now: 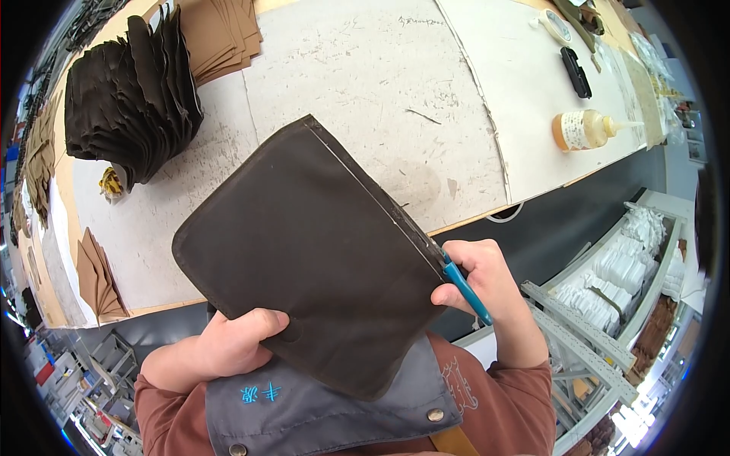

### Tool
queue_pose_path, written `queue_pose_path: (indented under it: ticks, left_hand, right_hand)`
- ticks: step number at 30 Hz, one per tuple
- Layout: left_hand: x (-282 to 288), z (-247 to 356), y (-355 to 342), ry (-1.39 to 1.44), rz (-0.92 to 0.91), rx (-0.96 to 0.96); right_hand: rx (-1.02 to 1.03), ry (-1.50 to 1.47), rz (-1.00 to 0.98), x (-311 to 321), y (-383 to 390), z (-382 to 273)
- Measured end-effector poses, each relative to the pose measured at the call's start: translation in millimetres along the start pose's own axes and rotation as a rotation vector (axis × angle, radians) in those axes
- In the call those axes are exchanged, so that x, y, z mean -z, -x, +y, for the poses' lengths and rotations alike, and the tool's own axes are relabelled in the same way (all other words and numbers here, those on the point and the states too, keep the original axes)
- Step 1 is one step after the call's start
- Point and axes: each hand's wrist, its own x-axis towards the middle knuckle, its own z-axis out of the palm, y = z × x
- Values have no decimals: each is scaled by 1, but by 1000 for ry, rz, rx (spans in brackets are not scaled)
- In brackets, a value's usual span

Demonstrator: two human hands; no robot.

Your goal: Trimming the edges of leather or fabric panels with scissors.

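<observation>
A dark brown flat panel with rounded corners and a pale line along its right edge is held up in front of me, tilted. My left hand grips its lower left edge, the thumb lying on top and the fingers hidden underneath. At the right edge, my right hand is closed around a slim teal-handled tool. The tool's dark end meets the panel's edge; its exact kind is unclear. The right thumb also touches the panel.
A thick stack of dark pieces stands on the worktable at far left, beside brown sheets. An amber bottle, black tool and tape roll lie far right. A metal rack holds white bundles.
</observation>
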Motion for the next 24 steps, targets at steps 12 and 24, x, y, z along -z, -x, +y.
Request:
queue_pose_path:
  ticks: [12,24]
  left_hand:
    - [2,3,0,-17,5,24]
    - [-4,-6,0,9,101,-59]
  right_hand:
    - [-36,139,-28,6,-8,-9]
    - [-80,52,-13,5,-9,-12]
